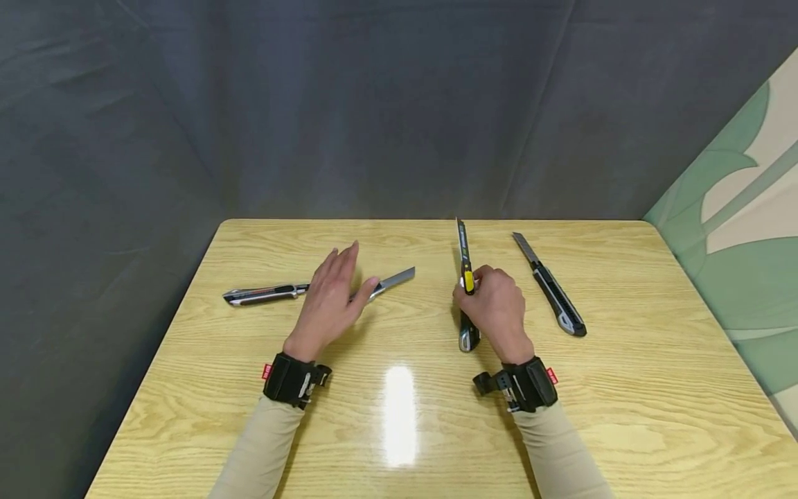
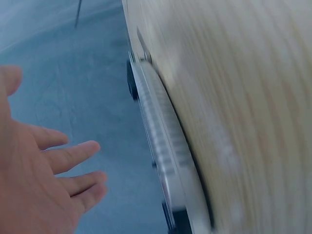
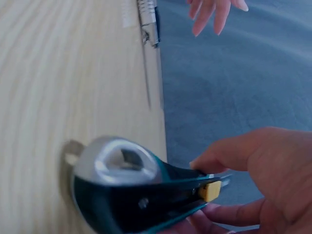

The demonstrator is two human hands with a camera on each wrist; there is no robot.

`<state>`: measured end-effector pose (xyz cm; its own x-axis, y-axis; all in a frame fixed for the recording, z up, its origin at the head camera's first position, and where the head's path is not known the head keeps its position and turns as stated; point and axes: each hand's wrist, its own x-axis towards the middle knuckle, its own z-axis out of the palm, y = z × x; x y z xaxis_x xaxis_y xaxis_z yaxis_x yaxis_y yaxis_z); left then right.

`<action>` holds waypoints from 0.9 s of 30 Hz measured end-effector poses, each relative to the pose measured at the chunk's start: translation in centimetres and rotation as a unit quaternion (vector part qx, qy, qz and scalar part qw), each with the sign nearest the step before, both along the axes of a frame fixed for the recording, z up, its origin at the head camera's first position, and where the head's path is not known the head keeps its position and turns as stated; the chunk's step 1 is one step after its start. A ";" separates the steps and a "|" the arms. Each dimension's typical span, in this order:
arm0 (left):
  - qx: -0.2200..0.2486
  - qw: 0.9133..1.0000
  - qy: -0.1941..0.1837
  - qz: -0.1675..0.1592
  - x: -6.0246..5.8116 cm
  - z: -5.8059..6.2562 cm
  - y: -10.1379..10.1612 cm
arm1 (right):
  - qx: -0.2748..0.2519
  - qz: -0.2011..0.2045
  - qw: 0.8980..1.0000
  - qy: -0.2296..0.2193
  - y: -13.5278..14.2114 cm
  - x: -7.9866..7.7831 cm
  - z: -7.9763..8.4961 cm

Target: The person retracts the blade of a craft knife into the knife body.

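My right hand pinches a black-and-silver utility knife with a yellow slider; its blade points to the table's far edge. In the right wrist view the thumb and fingers hold this knife near the yellow slider. My left hand, its fingers extended, is above a silver utility knife. A bare blade shows right of that hand, and a dark-and-silver handle lies left of it. The hand hides whether these belong to one knife.
Right of my right hand, another black-and-grey utility knife lies slantwise with its blade out. All lie on a light wooden table. A dark grey curtain hangs behind the far edge, and a leaf-patterned fabric is at the right.
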<state>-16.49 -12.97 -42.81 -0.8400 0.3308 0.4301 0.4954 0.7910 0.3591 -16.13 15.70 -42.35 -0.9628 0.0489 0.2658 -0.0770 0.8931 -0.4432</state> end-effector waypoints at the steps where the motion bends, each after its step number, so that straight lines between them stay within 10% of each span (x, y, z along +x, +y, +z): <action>1: 0.007 1.000 -0.003 -0.003 0.1 0.1 0.3 | -0.006 0.004 1.000 0.008 -0.1 0.0 0.1; 8: 0.072 0.994 -0.063 -0.043 0.6 0.4 2.9 | -0.045 0.029 0.997 0.053 -1.1 -0.1 1.4; 12: 0.166 0.972 -0.142 -0.084 0.9 0.5 5.1 | -0.082 0.038 0.993 0.070 -2.0 0.1 2.5; 18: 0.370 0.862 -0.317 -0.142 1.4 1.9 7.8 | -0.131 0.051 0.985 0.097 -3.4 0.1 3.9; 22: 0.425 0.811 -0.370 -0.156 1.7 3.3 8.5 | -0.148 0.058 0.980 0.116 -4.1 0.2 4.8; 27: 0.554 0.666 -0.453 -0.208 1.2 2.8 8.8 | -0.178 0.073 0.973 0.128 -4.8 0.2 5.5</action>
